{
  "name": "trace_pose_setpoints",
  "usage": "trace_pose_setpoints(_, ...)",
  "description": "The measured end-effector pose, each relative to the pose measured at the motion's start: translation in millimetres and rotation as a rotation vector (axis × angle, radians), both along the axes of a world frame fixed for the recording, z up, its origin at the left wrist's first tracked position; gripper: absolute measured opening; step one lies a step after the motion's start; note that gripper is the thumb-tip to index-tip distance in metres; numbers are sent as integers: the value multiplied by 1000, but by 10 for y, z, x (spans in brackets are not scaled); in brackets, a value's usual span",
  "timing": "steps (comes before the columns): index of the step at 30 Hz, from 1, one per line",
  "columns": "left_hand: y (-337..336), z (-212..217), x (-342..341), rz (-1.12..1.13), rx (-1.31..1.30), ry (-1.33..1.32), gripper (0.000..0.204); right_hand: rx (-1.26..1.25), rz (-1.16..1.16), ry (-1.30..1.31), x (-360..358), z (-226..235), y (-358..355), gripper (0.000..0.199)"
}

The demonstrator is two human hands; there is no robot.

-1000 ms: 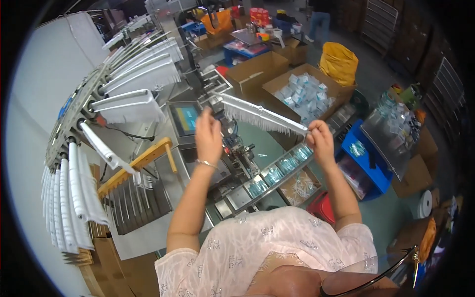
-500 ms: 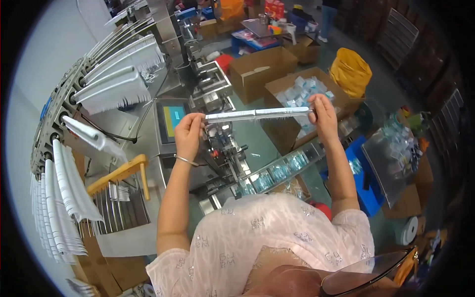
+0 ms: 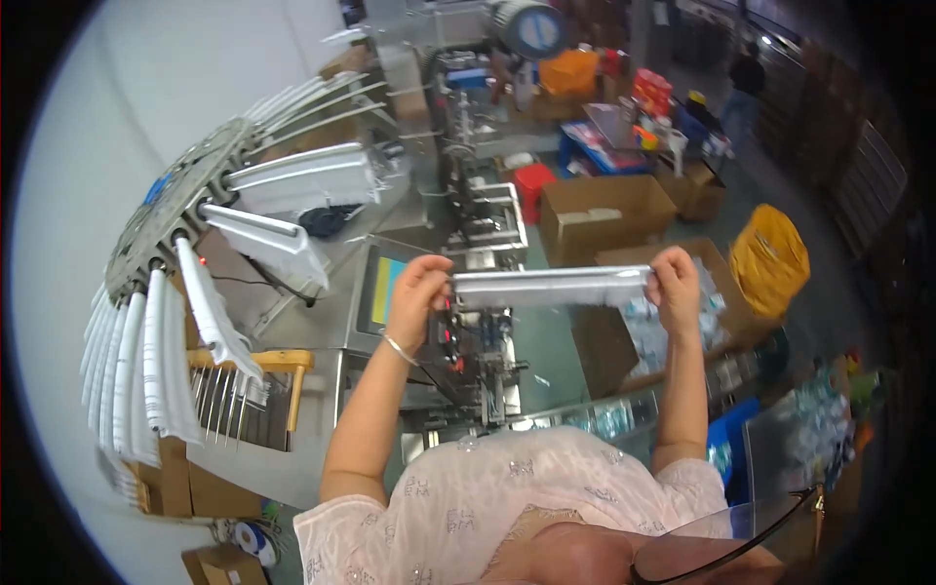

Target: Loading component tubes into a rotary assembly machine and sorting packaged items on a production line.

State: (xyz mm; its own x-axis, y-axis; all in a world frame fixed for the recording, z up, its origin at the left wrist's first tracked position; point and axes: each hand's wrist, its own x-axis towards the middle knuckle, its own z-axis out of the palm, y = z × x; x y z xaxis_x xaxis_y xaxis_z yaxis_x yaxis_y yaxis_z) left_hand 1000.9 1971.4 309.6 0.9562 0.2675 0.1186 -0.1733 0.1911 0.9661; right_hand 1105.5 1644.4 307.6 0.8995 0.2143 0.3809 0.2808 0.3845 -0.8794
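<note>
Held level in front of me is a thin rod with a stack of white sheets (image 3: 551,288) hanging from it. My left hand (image 3: 419,302) pinches its left end, fingers closed. At the other end, my right hand (image 3: 677,292) is closed on the tip. The sheets hang as a short band between the two hands; their lower edge is blurred. To the left, a round metal rack (image 3: 180,219) carries several similar rods, many draped with white sheets. Behind my left hand stands a machine with a lit screen (image 3: 386,292).
A wooden-framed holder (image 3: 297,400) with metal rods stands below the rack. On the right, a carton (image 3: 712,255) holds clear packets beside a yellow sack (image 3: 770,258). A conveyor (image 3: 639,414) with teal packets runs in front of me. A person (image 3: 746,83) stands far back.
The view has swung, so the rack and machine appear further right and lower. Both hands still hold the rod, and its sheets now show as a wider hanging band.
</note>
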Motion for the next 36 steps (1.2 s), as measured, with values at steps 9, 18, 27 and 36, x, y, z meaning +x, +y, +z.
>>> trace_pose_setpoints(9, 195, 304, 772, 467, 596, -442, 12, 276, 260, 67, 643, 199, 374, 24)
trace_pose_setpoints(18, 674, 1097, 1245, 1063, 1175, -688, 36, 533, 416, 22, 1482, 778, 1255, 18)
trace_pose_setpoints(27, 798, 780, 1008, 1268, 1136, -484, 43, 355, 454, -119, 1427, 1078, 1937, 20)
trace_pose_setpoints(36, 13, -140, 27, 800, 1312, -423, 34, 183, 434, -55, 952, 1243, 3017, 21)
